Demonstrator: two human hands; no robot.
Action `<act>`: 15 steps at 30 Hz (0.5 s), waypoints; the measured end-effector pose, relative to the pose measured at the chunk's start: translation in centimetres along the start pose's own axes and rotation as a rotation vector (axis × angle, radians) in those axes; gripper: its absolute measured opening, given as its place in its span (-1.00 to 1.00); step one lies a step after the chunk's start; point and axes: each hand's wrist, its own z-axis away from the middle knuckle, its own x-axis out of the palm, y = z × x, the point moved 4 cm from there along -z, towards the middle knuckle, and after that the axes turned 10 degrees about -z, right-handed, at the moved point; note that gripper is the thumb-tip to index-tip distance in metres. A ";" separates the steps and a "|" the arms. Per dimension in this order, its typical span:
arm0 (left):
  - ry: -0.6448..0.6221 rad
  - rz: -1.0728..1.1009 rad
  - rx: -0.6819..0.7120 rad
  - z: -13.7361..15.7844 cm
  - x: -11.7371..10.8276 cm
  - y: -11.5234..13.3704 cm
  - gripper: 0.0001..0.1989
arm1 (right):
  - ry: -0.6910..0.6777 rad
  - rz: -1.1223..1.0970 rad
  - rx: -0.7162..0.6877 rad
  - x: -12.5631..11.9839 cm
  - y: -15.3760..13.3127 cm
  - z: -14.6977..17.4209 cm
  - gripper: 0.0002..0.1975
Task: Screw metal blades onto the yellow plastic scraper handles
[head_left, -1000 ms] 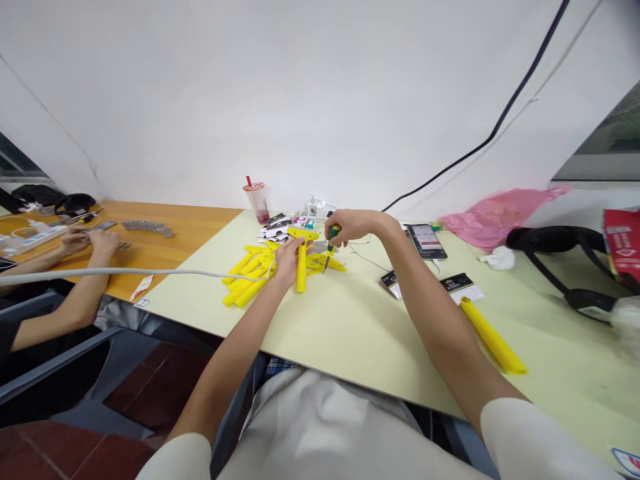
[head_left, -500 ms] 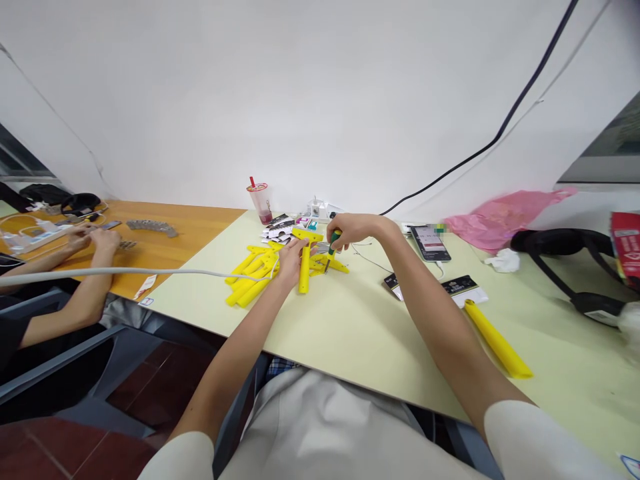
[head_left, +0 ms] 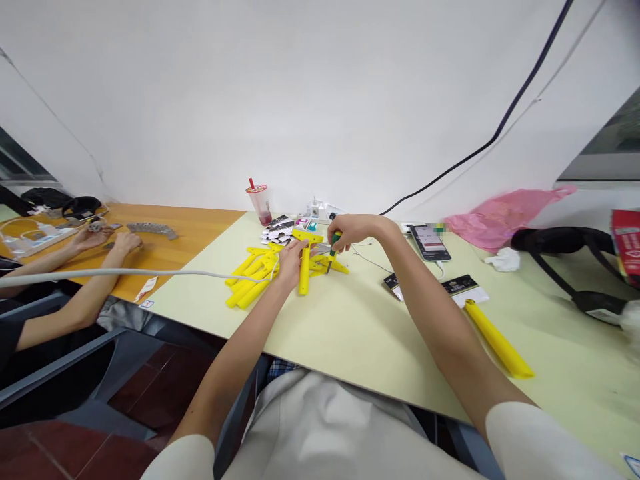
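Off at nine o'clock, a co-worker's hands (head_left: 128, 243) have parted since half a second earlier, while the person's own hands have barely shifted near the centre. The left hand (head_left: 290, 262) is wrapped round a yellow T-shaped piece (head_left: 304, 272), crossbar toward twelve and stem toward six. Just to its three o'clock, the right hand (head_left: 346, 230) is clamped from above on a green-and-yellow screwdriver (head_left: 334, 247), shaft pointing down toward seven. More yellow parts (head_left: 247, 293) lie heaped at eight o'clock, and a loose yellow handle (head_left: 500, 340) rests well apart at four. The step in hand looks like working the screwdriver among the yellow parts; the next move seems to call for a steady left grip and a well-placed tip. Whether that tip touches a part or the table (head_left: 360, 333) is too small to tell; some left fingers are hidden behind the piece, a pale cable (head_left: 150, 272) crosses the heap, and a red packet (head_left: 627, 247) is cut off by the edge at three o'clock
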 end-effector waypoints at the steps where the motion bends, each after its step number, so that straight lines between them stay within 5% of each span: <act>1: 0.000 0.000 0.001 0.0 0.0 0.0 -0.80 | 0.006 -0.002 -0.002 0.0 -0.1 0.1 -0.71; 15: -0.107 -0.043 -0.076 0.0 0.4 -0.6 -0.78 | 0.132 0.014 -0.068 -2.1 -1.5 3.7 -0.79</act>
